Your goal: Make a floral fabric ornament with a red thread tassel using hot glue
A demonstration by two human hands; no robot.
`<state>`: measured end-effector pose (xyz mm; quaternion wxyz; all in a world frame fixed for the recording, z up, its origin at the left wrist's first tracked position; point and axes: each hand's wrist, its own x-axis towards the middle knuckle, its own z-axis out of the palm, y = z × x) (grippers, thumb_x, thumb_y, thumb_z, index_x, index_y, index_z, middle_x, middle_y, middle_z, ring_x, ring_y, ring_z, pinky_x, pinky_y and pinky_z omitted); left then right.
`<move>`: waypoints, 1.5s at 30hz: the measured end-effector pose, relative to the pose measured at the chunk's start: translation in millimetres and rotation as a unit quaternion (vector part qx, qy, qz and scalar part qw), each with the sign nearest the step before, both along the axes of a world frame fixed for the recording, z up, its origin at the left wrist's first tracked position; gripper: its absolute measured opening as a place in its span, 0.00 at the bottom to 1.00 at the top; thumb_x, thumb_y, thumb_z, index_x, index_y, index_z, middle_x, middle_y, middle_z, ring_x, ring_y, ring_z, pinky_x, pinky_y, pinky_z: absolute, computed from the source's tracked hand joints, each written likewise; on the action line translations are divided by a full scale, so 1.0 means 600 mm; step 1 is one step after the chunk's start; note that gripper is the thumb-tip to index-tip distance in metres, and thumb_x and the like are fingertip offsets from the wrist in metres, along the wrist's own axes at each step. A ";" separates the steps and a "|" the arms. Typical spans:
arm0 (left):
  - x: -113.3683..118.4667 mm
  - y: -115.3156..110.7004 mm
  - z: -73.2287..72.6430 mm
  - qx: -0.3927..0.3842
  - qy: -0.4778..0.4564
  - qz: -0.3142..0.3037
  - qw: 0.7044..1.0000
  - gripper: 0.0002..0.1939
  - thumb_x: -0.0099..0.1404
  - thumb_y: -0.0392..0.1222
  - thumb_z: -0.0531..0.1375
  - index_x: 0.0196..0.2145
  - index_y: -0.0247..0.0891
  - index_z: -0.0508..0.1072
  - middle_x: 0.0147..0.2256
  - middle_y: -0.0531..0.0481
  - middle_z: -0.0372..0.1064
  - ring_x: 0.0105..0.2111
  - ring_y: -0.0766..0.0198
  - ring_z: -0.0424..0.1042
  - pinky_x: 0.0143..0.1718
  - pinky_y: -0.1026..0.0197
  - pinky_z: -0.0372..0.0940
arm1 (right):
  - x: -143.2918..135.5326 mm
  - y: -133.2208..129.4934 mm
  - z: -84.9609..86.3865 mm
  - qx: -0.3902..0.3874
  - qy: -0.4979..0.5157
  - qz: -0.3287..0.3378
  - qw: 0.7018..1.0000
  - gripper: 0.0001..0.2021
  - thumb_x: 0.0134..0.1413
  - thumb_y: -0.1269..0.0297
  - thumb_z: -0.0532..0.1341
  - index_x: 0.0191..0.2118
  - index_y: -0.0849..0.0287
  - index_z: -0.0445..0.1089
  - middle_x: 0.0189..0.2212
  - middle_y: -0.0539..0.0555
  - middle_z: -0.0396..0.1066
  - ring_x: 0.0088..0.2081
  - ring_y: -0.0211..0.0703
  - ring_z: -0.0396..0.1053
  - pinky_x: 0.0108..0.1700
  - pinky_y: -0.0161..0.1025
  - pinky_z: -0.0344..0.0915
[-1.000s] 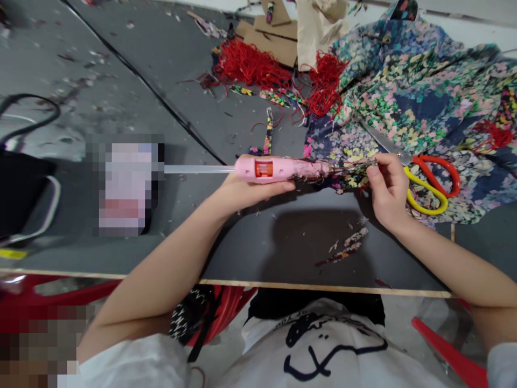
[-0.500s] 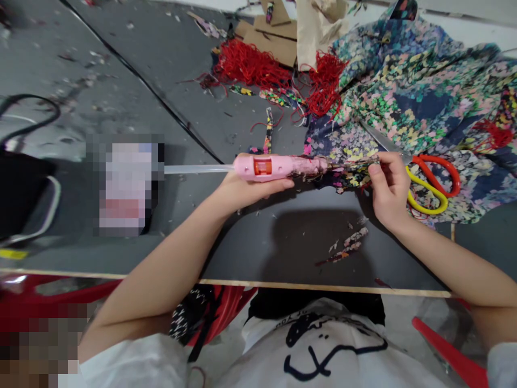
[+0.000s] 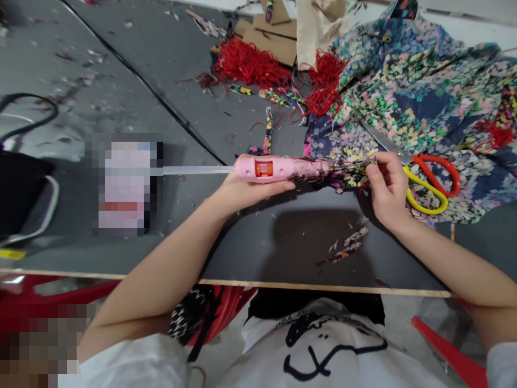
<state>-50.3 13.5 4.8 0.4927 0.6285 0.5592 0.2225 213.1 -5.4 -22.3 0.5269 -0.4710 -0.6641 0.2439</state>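
My left hand (image 3: 258,189) is closed around a pink glue gun (image 3: 278,169), with a clear glue stick (image 3: 194,170) jutting from its back end. Dark residue crusts the gun's front half, and its nozzle points right. At the nozzle's tip, my right hand (image 3: 388,186) pinches a narrow floral fabric strip (image 3: 357,166) between thumb and fingertips. Scissors (image 3: 428,180) with red and yellow handles lie just beyond the right hand, on a heap of floral fabric (image 3: 428,102).
Red thread tangles (image 3: 254,62) and cardboard pieces (image 3: 270,40) lie at the back. A black cable (image 3: 153,91) crosses the grey table (image 3: 194,237). To the left are a blurred-out phone (image 3: 125,188) and a black bag (image 3: 24,194). Fabric scraps (image 3: 347,248) lie near the front edge.
Hardly anything differs. My right hand has shifted very slightly left, towards the nozzle; the glue gun stays nearly in place.
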 end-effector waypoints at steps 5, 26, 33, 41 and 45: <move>0.004 0.003 0.010 -0.037 -0.034 0.009 0.999 0.23 0.46 0.51 0.66 0.36 0.33 0.76 0.16 0.53 0.66 0.16 0.70 0.60 0.15 0.68 0.57 | -0.002 0.000 0.003 0.005 0.005 0.001 1.000 0.06 0.61 0.61 0.57 0.41 0.50 0.70 0.30 0.46 0.67 0.28 0.34 0.63 0.29 0.34 0.61; -0.002 0.005 0.006 -0.017 -0.052 -0.012 0.998 0.20 0.46 0.52 0.67 0.31 0.33 0.76 0.13 0.56 0.63 0.14 0.72 0.57 0.14 0.69 0.55 | 0.003 -0.002 -0.008 -0.004 0.014 0.002 1.000 0.07 0.62 0.59 0.56 0.43 0.47 0.69 0.32 0.47 0.66 0.30 0.37 0.64 0.32 0.37 0.63; 0.003 0.005 0.016 -0.028 -0.050 -0.002 0.998 0.21 0.46 0.49 0.67 0.35 0.32 0.76 0.14 0.57 0.63 0.14 0.73 0.56 0.15 0.69 0.53 | 0.003 -0.001 -0.010 -0.002 0.030 -0.003 1.000 0.07 0.62 0.58 0.56 0.43 0.46 0.68 0.32 0.47 0.66 0.30 0.37 0.64 0.32 0.37 0.63; 0.001 0.007 0.014 -0.019 -0.024 0.002 1.000 0.18 0.44 0.54 0.65 0.17 0.38 0.67 0.12 0.57 0.59 0.13 0.72 0.55 0.15 0.67 0.51 | 0.003 -0.004 -0.008 -0.019 0.023 -0.022 0.999 0.07 0.61 0.55 0.55 0.42 0.47 0.67 0.32 0.49 0.67 0.31 0.38 0.65 0.33 0.37 0.64; 0.001 0.006 0.018 -0.020 -0.025 0.001 0.999 0.17 0.45 0.54 0.65 0.23 0.37 0.71 0.13 0.57 0.60 0.14 0.72 0.55 0.15 0.67 0.52 | 0.002 -0.003 -0.005 -0.013 0.027 -0.029 0.999 0.08 0.61 0.56 0.55 0.40 0.51 0.67 0.31 0.49 0.66 0.31 0.38 0.65 0.32 0.37 0.64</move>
